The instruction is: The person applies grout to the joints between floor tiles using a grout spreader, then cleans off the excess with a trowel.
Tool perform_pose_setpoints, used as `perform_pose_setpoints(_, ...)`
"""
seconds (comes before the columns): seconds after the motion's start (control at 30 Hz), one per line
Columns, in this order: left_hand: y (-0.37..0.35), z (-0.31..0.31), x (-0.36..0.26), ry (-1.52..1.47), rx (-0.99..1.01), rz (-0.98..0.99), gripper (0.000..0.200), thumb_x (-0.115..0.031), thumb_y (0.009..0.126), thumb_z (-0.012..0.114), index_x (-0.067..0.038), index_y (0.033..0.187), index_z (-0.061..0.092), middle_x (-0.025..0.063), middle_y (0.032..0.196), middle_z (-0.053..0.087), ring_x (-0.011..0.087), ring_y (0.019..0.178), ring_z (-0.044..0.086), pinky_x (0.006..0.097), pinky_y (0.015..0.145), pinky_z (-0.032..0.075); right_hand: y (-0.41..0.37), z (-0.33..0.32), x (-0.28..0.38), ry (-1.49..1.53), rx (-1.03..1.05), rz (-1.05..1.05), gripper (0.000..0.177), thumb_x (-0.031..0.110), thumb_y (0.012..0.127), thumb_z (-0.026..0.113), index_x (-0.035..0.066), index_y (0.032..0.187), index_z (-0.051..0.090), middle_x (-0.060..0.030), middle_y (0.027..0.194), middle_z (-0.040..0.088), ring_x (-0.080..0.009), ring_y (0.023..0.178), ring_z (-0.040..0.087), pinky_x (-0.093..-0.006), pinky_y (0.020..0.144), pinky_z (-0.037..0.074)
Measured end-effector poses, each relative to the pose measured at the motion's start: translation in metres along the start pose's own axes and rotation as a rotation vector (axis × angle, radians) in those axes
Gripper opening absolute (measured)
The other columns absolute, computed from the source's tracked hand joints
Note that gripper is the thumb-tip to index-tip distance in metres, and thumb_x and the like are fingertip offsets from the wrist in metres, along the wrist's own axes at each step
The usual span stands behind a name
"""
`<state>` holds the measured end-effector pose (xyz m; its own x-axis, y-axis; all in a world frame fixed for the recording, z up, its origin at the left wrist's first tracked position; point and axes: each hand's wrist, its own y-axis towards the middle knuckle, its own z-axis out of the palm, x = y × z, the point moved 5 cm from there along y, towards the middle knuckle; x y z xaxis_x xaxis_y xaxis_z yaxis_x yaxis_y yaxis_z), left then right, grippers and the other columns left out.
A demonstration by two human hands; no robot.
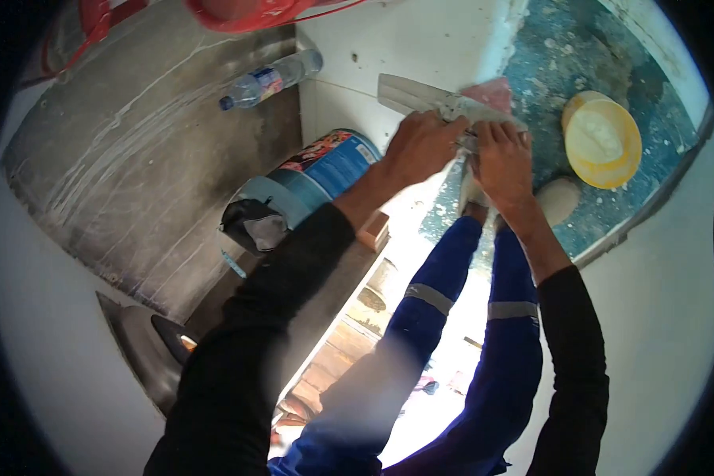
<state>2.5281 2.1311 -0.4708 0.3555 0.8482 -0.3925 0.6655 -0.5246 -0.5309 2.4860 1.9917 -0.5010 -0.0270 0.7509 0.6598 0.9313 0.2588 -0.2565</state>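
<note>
Both hands meet at a long, grey, flat strip (pixel 408 94) near the top centre; its exact kind I cannot make out. My left hand (pixel 427 147) is closed on the strip's near edge, with its fingertips by the middle. Close beside it, my right hand (pixel 504 163) has its fingers bent over the strip's right part. The strip's left end sticks out past my left hand. A pinkish-red piece (pixel 492 94) shows just behind it. What lies under the fingers is hidden.
Right of my hands, a yellow tub (pixel 603 181) holds whitish paste on the speckled blue floor (pixel 547 47). To the left are a plastic bottle (pixel 278 79), a blue labelled container (pixel 337 174), a black cloth-like item (pixel 254 226) and a brick (pixel 373 232). Red plastic (pixel 238 12) hangs above.
</note>
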Motion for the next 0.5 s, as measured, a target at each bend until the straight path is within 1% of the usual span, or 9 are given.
perform_pose_setpoints(0.03,-0.004,0.0,0.007,-0.059,0.007,0.054,0.052,-0.015,0.083,0.074,-0.01,0.133,0.061,0.0125,0.095,0.072,0.0323,0.087,0.066,0.0451,0.081,0.053,-0.001,0.008,-0.007,0.016,0.094,0.037,0.04,0.014,0.078,0.075,0.007,0.114,0.059,-0.0116,0.106,0.067,-0.0317,0.11,0.063,-0.051,0.097,0.044)
perform_pose_setpoints(0.1,-0.008,-0.01,0.037,-0.195,-0.057,0.167,0.054,-0.013,0.085,0.073,-0.013,0.137,0.059,0.0115,0.106,0.068,0.0308,0.093,0.065,0.0429,0.087,0.052,-0.009,0.008,-0.018,0.035,0.074,0.092,0.038,0.016,0.079,0.076,0.008,0.112,0.059,-0.0112,0.106,0.067,-0.0316,0.109,0.063,-0.0519,0.096,0.043)
perform_pose_setpoints(0.17,-0.017,-0.037,0.092,-0.035,-0.158,-0.063,0.061,-0.016,0.082,0.075,-0.013,0.14,0.057,0.0162,0.113,0.066,0.0341,0.108,0.062,0.0466,0.098,0.047,-0.019,0.007,-0.026,0.133,0.078,0.14,0.038,0.017,0.078,0.076,0.006,0.11,0.058,-0.0136,0.106,0.067,-0.0336,0.105,0.064,-0.0526,0.095,0.043)
perform_pose_setpoints(0.23,-0.024,-0.074,0.15,0.34,-0.288,-0.047,0.066,-0.018,0.078,0.077,-0.015,0.14,0.056,0.0167,0.123,0.063,0.0367,0.115,0.059,0.0505,0.1,0.045,-0.036,0.014,-0.04,0.182,0.083,0.166,0.038,0.017,0.078,0.076,0.005,0.109,0.058,-0.0148,0.105,0.067,-0.0352,0.104,0.065,-0.053,0.093,0.044)
perform_pose_setpoints(0.3,-0.039,-0.097,0.214,0.754,-0.185,-0.258,0.076,-0.022,0.072,0.08,-0.017,0.142,0.053,0.0162,0.132,0.058,0.0382,0.122,0.055,0.0563,0.102,0.043,-0.053,0.02,-0.052,0.235,0.088,0.19,0.038,0.017,0.077,0.076,0.004,0.108,0.058,-0.016,0.104,0.067,-0.0369,0.102,0.065,-0.0534,0.091,0.045)
perform_pose_setpoints(0.37,-0.052,-0.118,0.247,1.005,-0.07,-0.325,0.08,-0.025,0.071,0.081,-0.02,0.145,0.05,0.0158,0.138,0.054,0.0377,0.127,0.052,0.0616,0.1,0.042,-0.067,0.03,-0.065,0.293,0.167,0.283,0.038,0.016,0.076,0.076,0.002,0.108,0.06,-0.0179,0.102,0.067,-0.0391,0.1,0.065,-0.0542,0.087,0.047)
perform_pose_setpoints(0.4,-0.054,-0.127,0.256,1.001,-0.069,-0.324,0.08,-0.025,0.071,0.081,-0.02,0.145,0.05,0.0158,0.138,0.054,0.0377,0.127,0.052,0.0616,0.1,0.042,-0.072,0.035,-0.071,0.29,0.169,0.286,0.038,0.016,0.076,0.076,0.002,0.108,0.06,-0.0179,0.102,0.067,-0.0391,0.1,0.065,-0.0542,0.087,0.047)
perform_pose_setpoints(0.47,-0.062,-0.134,0.287,1.066,0.251,-0.526,0.078,-0.025,0.076,0.078,-0.024,0.147,0.047,0.0156,0.139,0.053,0.0359,0.126,0.055,0.0618,0.099,0.044,-0.078,0.04,-0.081,0.313,0.041,0.263,0.041,0.017,0.075,0.077,0.002,0.11,0.062,-0.0191,0.103,0.067,-0.0395,0.1,0.064,-0.0545,0.085,0.048)
perform_pose_setpoints(0.5,-0.067,-0.135,0.294,1.063,0.253,-0.523,0.078,-0.025,0.076,0.078,-0.024,0.147,0.047,0.0156,0.139,0.053,0.0359,0.126,0.055,0.0618,0.099,0.044,-0.078,0.043,-0.087,0.312,0.043,0.267,0.041,0.017,0.075,0.077,0.002,0.11,0.062,-0.0191,0.103,0.067,-0.0395,0.1,0.064,-0.0545,0.085,0.048)
